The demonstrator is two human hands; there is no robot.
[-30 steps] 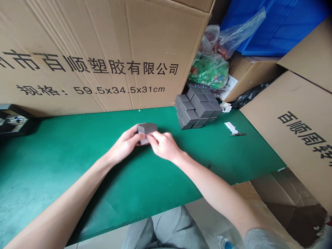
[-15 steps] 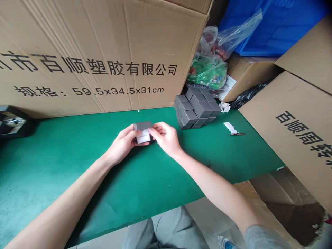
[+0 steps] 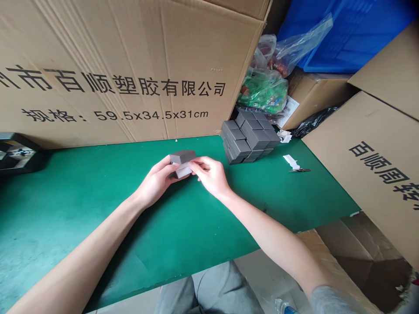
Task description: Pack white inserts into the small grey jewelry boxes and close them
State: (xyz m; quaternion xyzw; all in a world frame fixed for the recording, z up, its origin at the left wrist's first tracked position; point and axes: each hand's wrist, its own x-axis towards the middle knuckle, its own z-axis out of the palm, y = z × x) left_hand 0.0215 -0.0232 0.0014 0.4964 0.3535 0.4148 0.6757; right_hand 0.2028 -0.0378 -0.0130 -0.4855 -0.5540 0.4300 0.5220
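A green mat point(image 3: 98, 222) lay flat under the hands. Big brown cardboard boxes point(image 3: 114, 65) stood behind it, and a blue crate point(image 3: 347, 39) and plastic bags point(image 3: 263, 91) sat in the corner. One box had black Chinese words and "59.5x34.5x31cm" on it. The left hand point(image 3: 155, 183) and right hand point(image 3: 209, 176) were close together, both gripping a small gray box point(image 3: 182, 157) with a white part, just above the mat. A pile of gray blocks point(image 3: 250, 137) sat nearby.
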